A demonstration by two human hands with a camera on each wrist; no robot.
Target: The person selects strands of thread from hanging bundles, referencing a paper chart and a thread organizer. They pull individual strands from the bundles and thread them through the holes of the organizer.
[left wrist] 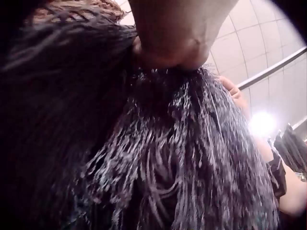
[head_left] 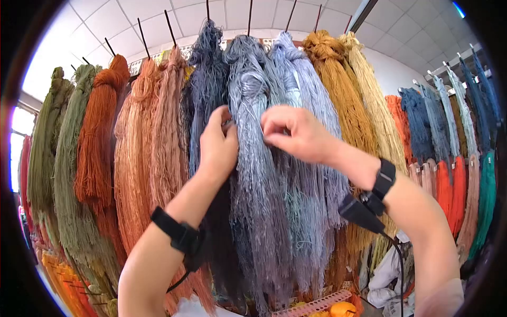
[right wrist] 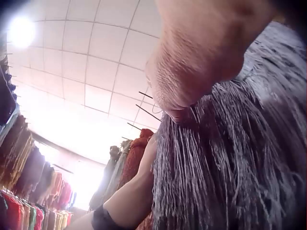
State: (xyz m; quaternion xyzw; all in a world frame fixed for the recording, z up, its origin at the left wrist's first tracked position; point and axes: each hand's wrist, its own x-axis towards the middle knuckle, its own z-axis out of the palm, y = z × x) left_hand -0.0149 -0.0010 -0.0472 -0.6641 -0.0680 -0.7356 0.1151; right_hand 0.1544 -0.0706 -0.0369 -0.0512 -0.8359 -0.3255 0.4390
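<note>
A long grey-blue skein of yarn (head_left: 252,153) hangs in front of me, looped into a knot near its top, its loose strands falling low. My left hand (head_left: 219,142) grips its left edge with curled fingers, the fingertips partly hidden by the strands. On the opposite edge, my right hand (head_left: 300,133) holds strands between bent fingers and thumb, just under the knot. From below, the left wrist view has the left hand (left wrist: 175,43) over the hanging strands. In the right wrist view the right hand (right wrist: 196,72) is against the yarn, its fingertips mostly hidden.
Dark blue yarn (head_left: 207,74) hangs close on the left and pale blue yarn (head_left: 317,105) on the right. Further along are orange (head_left: 100,153), green (head_left: 79,211) and ochre skeins (head_left: 343,95). Metal rods (head_left: 249,18) stick out above. A pink perforated strip (head_left: 317,305) lies below.
</note>
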